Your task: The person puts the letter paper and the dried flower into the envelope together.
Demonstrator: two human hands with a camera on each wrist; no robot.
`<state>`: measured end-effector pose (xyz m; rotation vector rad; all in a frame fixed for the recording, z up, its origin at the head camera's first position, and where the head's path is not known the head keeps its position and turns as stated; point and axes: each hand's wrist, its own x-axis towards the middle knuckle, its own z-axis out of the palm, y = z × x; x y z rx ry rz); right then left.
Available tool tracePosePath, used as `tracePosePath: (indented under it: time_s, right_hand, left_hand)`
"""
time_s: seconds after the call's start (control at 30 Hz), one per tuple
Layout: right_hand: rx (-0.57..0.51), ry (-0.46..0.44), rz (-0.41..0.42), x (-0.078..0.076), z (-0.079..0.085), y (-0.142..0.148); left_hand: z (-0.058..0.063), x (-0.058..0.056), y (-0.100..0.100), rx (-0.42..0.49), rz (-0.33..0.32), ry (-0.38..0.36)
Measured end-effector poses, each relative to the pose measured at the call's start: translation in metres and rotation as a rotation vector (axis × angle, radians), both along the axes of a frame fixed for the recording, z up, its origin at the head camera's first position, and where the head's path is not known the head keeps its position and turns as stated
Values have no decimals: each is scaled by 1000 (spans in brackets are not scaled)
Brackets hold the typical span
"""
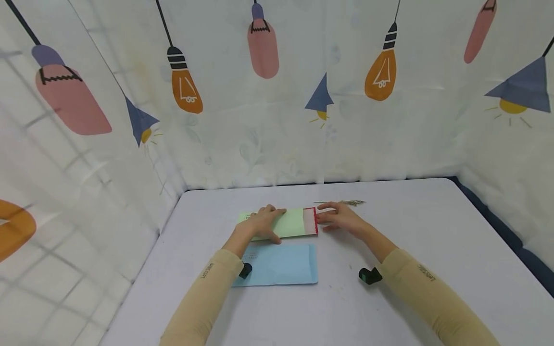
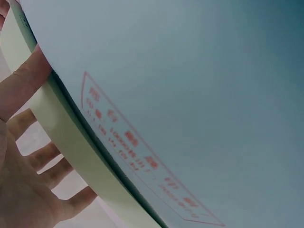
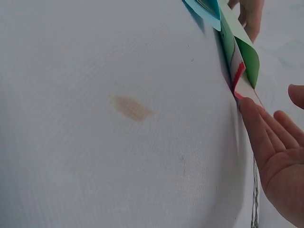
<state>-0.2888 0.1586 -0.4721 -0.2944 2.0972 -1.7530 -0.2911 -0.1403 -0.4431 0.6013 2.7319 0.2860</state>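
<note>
A light green envelope (image 1: 291, 222) lies crosswise on the table, with a pale card edged in red (image 1: 309, 221) sticking out of its right end. My left hand (image 1: 262, 223) spans the envelope and grips it, thumb at the near edge and fingers across the far side. Straight fingers of my right hand (image 1: 342, 219) touch the card's outer end; in the right wrist view the envelope's mouth (image 3: 249, 59) bulges around the card. Nearer to me lies a light blue envelope (image 1: 283, 266), under my left wrist. Its red printed box (image 2: 137, 147) fills much of the left wrist view.
Behind my right hand lies a thin dried sprig (image 1: 352, 202). The white table (image 1: 368, 317) bears a brownish stain (image 3: 132, 108). Patterned cloth (image 1: 285, 129) hangs along the table's back and sides.
</note>
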Motion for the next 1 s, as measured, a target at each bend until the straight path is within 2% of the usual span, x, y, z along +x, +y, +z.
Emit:
tracePosePath:
  time_s: [0.5, 1.0]
  right_hand:
    - [-64, -30, 55, -4, -3, -20]
    - [-84, -27, 50, -2, -4, -25]
  left_hand:
    - [0, 1, 1, 15, 16, 3]
    - [1, 1, 1, 12, 2, 4]
